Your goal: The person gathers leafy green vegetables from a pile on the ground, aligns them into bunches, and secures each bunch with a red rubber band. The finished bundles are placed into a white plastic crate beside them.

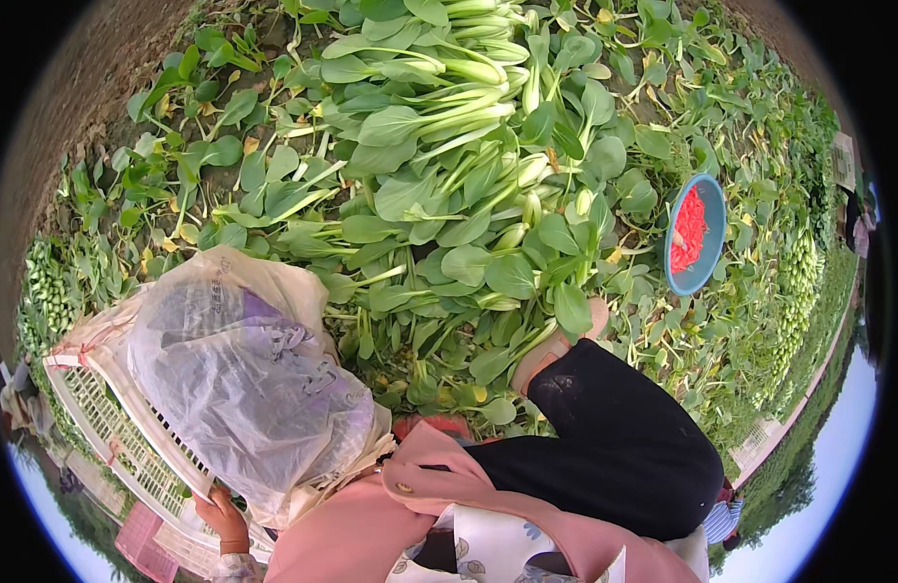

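Note:
My left hand (224, 516) is at the lower left, with its fingers curled over the rim of a white plastic lattice crate (132, 426). The crate is tilted beside my left leg, and some green leaves show through its slots. My right hand is out of view. Before me lies a long pile of cut bok choy (449, 131), leaves mostly to the left and pale stalk bases to the right. A translucent plastic bag (252, 393) bearing writing covers my left knee. My right leg (624, 444), in black trousers, is bent, with the foot among the leaves.
A blue plastic basin (717, 240) with red strips or ties inside stands among the plants at right. More bok choy lies in rows at far right (793, 313) and far left (48, 288). A pink crate (146, 543) stands behind. Another person (724, 517) is at the lower right rim.

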`<state>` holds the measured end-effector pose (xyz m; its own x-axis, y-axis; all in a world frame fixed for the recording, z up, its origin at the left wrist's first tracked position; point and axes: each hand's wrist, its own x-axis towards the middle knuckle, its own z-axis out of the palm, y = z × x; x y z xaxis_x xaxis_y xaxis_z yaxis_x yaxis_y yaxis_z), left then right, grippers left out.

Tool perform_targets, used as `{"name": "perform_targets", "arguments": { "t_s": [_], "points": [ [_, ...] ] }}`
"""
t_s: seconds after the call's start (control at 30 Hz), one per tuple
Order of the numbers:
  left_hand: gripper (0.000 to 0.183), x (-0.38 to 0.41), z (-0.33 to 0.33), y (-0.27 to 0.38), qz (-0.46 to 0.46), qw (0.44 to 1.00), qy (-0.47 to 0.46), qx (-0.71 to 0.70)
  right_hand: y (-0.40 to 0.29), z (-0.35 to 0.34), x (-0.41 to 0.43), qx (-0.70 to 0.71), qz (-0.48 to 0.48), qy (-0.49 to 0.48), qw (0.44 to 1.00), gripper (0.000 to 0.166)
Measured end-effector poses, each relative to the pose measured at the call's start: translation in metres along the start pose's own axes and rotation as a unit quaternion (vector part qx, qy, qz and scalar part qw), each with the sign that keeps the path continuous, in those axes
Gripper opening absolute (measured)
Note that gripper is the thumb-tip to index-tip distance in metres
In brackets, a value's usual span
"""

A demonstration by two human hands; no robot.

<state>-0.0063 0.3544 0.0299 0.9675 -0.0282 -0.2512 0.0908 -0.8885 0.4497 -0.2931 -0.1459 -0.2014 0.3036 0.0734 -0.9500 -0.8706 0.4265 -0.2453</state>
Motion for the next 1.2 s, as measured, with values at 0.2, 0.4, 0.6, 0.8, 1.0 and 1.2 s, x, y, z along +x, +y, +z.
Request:
{"name": "perform_targets", "arguments": {
  "t_s": [0.2, 0.4, 0.6, 0.8, 1.0, 1.2],
  "points": [
    [0.027, -0.004, 0.002, 0.008, 0.049, 0.994, 0.052, 0.078, -0.029, -0.022, -0.021, 0.018, 0.067, -0.069, 0.995, 0.037],
    [0.028, -0.012, -0.003, 0.008, 0.001, 0.996, 0.031, 0.078, -0.04, -0.008, -0.029, -0.008, 0.1, -0.097, 0.99, 0.037],
    [0.029, -0.014, 0.002, -0.012, 0.009, 0.997, 0.024, 0.07, -0.03, 0.065, 0.01, -0.014, 0.057, -0.115, 0.992, 0.038],
    [0.03, -0.008, -0.001, -0.024, 0.043, 0.996, 0.013, 0.076, -0.007, 0.079, 0.016, 0.025, 0.019, -0.123, 0.992, 0.039],
    [0.032, -0.003, -0.004, -0.066, 0.048, 0.996, -0.021, 0.071, -0.016, -0.113, -0.121, 0.093, -0.075, -0.006, 0.993, 0.04],
    [0.03, 0.013, 0.005, -0.009, 0.123, 0.992, 0.02, 0.025, -0.113, -0.194, -0.263, -0.093, -0.088, 0.295, 0.947, 0.045]
  ]
}}
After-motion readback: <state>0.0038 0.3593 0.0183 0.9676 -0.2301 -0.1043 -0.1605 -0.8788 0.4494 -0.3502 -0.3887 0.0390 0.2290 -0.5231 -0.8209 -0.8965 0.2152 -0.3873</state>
